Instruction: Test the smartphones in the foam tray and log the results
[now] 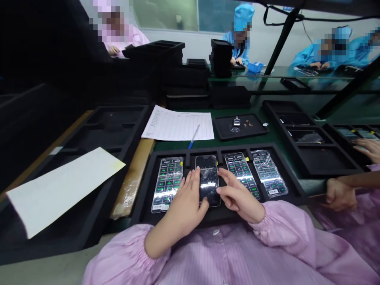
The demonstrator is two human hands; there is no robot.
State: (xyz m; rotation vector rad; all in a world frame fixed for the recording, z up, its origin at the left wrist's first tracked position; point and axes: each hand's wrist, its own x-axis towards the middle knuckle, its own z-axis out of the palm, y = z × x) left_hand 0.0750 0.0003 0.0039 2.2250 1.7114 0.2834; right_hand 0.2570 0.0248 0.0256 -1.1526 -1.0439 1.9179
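A black foam tray (292,178) lies in front of me, with phones in its slots. The second phone from the left (209,180) has a dark screen. Flat, outstretched fingers of my left hand (187,202) rest along its left side. My right hand (239,194) is at its right edge, index finger and thumb apart, the other fingers partly curled. To the left is a phone (166,182) showing a grid with green marks. Two more lit phones, one (242,172) beside my right hand and another (268,172) in wrinkled clear film, lie to the right.
Behind the tray are a printed sheet (181,124), a blue pen (194,136) and a shallow tray (240,134) of small parts. White paper (65,190) covers part of the left tray. Another tray (311,138) and a neighbour's hand (341,194) are at right.
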